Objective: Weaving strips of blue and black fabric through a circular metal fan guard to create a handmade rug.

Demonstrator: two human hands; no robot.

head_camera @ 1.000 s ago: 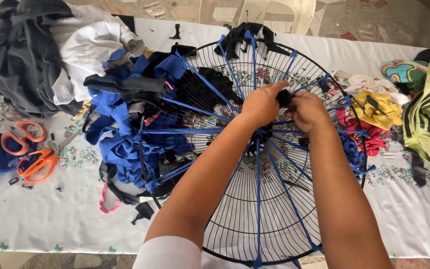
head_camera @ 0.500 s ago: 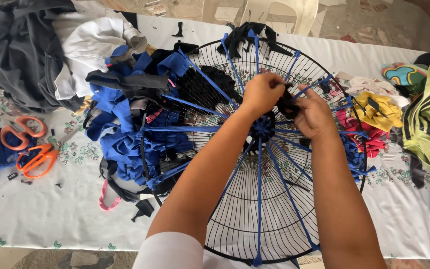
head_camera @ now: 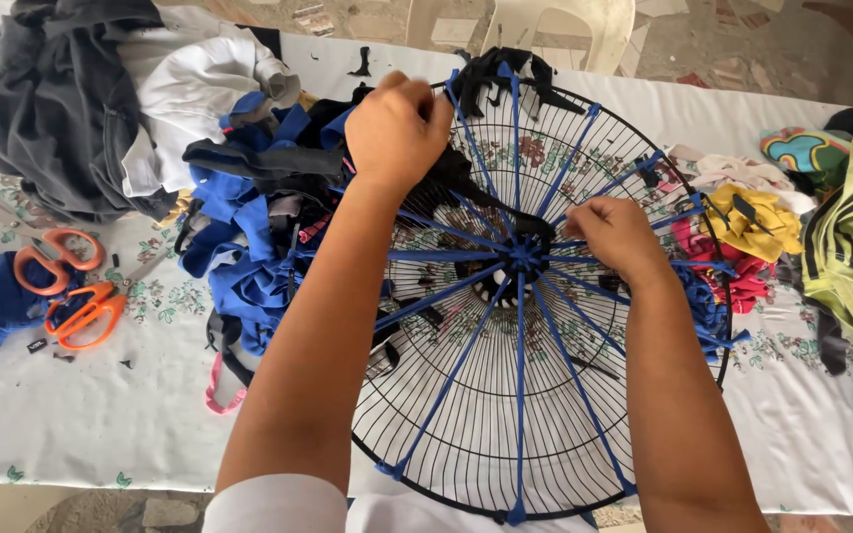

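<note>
- Left hand (head_camera: 399, 126) is pinching a black fabric strip (head_camera: 451, 173) above the fan guard (head_camera: 505, 434).
- Right hand (head_camera: 616, 235) is gripping blue strips (head_camera: 466, 281) beside the hub.

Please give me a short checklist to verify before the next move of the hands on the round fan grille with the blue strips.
1. Left hand grips a dark strip at the upper grille: ok, fist closed.
2. Right hand steadies beside the hub: ok.
3. Fan grille lies flat on the table: ok.
4. Blue strips run taut from hub to rim: ok.
5. Orange scissors clear of both arms: ok.
6. Knot under the left hand's fingers: cannot tell, hidden.
</note>
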